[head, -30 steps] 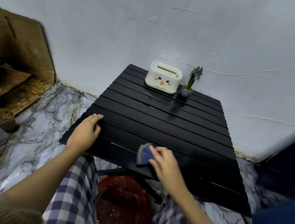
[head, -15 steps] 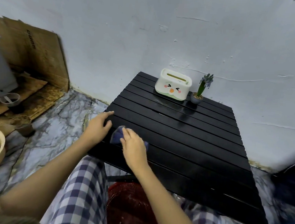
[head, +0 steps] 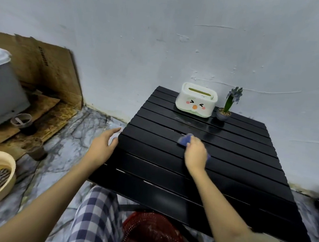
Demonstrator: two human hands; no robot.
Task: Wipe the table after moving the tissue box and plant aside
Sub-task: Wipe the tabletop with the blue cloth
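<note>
The right hand (head: 195, 155) presses a blue cloth (head: 185, 139) flat on the middle of the black desk (head: 237, 166), fingers clenched over it. The left hand (head: 102, 146) lies released at the desk's left edge; the tissue box (head: 196, 100) and plant (head: 227, 105) stand side by side at the far edge.

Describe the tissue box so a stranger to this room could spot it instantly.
Find the black slatted table against the white wall. At its far edge, nearest the wall, stands the tissue box, just left of a small potted plant. It is the cream, rounded box with a cartoon face: squinting eyes, pink cheeks, orange beak.
</note>
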